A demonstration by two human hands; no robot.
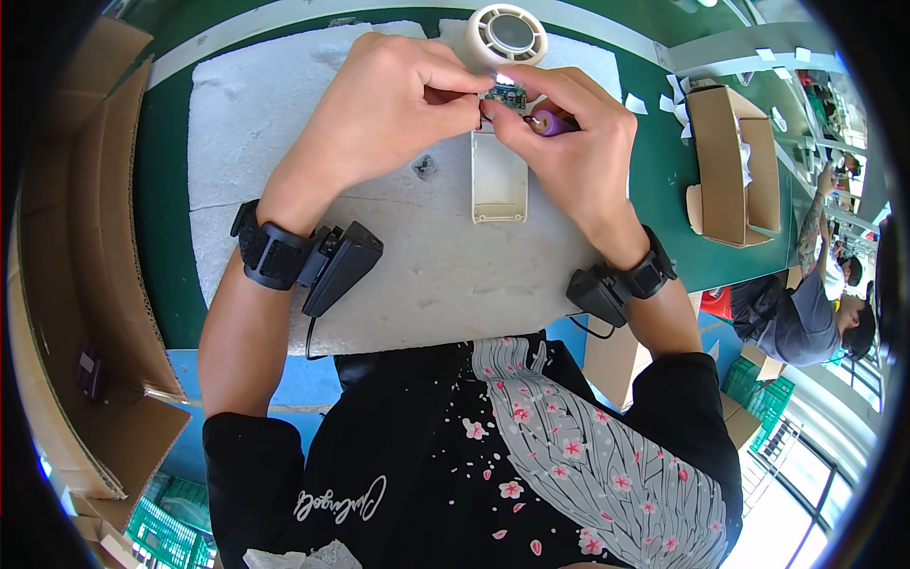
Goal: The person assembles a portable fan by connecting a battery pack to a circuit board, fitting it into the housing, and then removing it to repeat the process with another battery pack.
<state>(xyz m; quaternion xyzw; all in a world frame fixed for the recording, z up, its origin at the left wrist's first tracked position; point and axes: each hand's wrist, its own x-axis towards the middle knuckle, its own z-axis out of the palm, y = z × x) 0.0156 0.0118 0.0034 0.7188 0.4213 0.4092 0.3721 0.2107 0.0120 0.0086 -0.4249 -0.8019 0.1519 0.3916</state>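
A small green circuit board (507, 95) is held up between my two hands. My left hand (393, 109) is closed, its thumb and fingertips pinched at the board's left edge. My right hand (580, 128) grips the board's right side with thumb and index finger, and a purple cylindrical battery (550, 122) sits within its curled fingers. Thin wires show near the thumbs. Just below the hands lies the open, cream-white handle shell (500, 204) of what looks like a handheld fan. Its round fan head (506, 34), with a grey centre disc, rests beyond the fingertips.
A white foam sheet (408, 275) covers much of the green table (654, 242). An open cardboard box (706, 142) stands at the right, with paper scraps (636, 103) beside it. Large cardboard (104, 247) rises at the left. Another person (806, 318) sits at far right.
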